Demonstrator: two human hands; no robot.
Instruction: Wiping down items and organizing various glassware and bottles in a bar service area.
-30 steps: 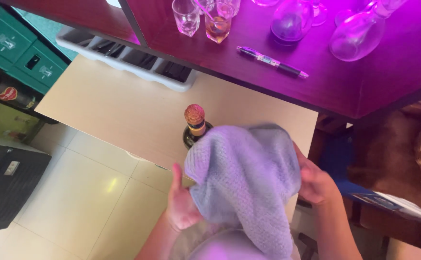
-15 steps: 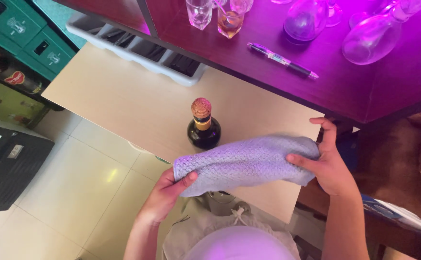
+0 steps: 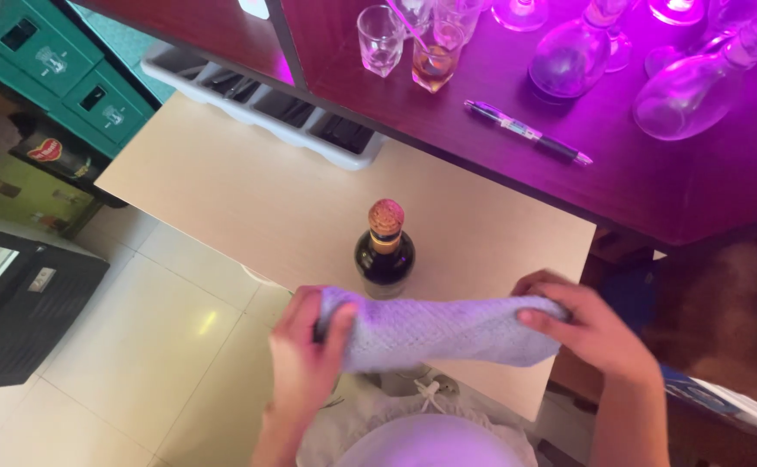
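Both hands grip lavender waffle-weave cloth (image 3: 448, 330); left hand (image 3: 307, 350) fingers curled round one end, right hand (image 3: 588, 324) pinching other; cloth stretched just in front of corked dark bottle (image 3: 384, 251) on beige counter (image 3: 249, 199); likely light, limp, grippy; best held at ends.

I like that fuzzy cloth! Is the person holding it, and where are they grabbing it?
Yes. The purple cloth is held stretched between both hands: the left hand grips its left end, the right hand its right end.
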